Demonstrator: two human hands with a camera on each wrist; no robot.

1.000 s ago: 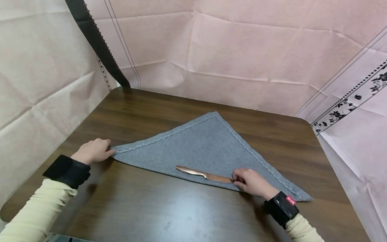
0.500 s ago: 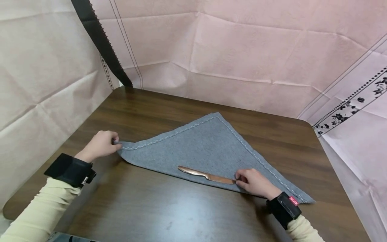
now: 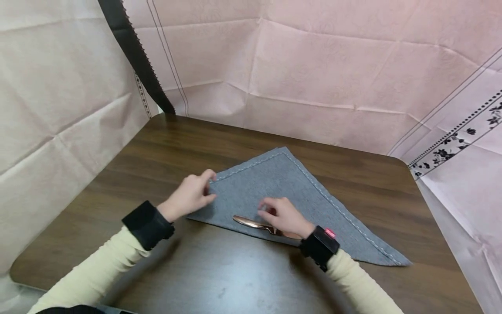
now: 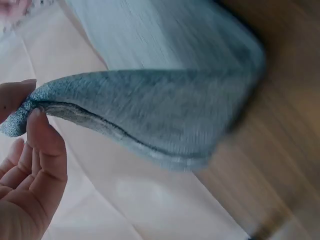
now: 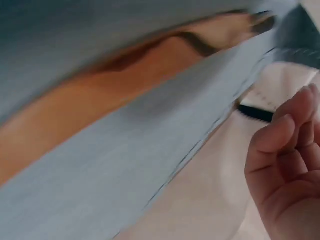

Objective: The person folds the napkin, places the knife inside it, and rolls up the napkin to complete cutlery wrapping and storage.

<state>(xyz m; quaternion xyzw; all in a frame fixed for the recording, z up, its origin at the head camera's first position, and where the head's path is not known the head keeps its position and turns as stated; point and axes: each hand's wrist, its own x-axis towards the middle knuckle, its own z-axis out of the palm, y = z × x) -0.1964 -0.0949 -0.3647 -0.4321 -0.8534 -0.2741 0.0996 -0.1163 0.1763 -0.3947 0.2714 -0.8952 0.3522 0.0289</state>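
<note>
A blue-grey cloth napkin (image 3: 243, 192) with white stitched edges lies folded into a triangle on the table. My left hand (image 3: 190, 196) pinches its left corner between thumb and finger; the left wrist view shows that corner of the napkin (image 4: 150, 110) lifted and bent over. A copper-coloured table knife (image 3: 248, 221) rests along the napkin's near edge. Above the knife, my right hand (image 3: 288, 216) hovers with loosely curled fingers and nothing in them, hiding part of the blade in the head view. Seen from the right wrist, the knife (image 5: 125, 85) lies apart from that hand.
The brown wooden table (image 3: 176, 144) has rounded corners. Pale pink sheeting (image 3: 313, 78) hangs behind it and at both sides, with a dark strip (image 3: 137, 56) at the back left.
My left hand has carried the napkin's left corner to the right, over the rest of it. My right hand has left the blade tip and moved left and up. The knife stays put.
</note>
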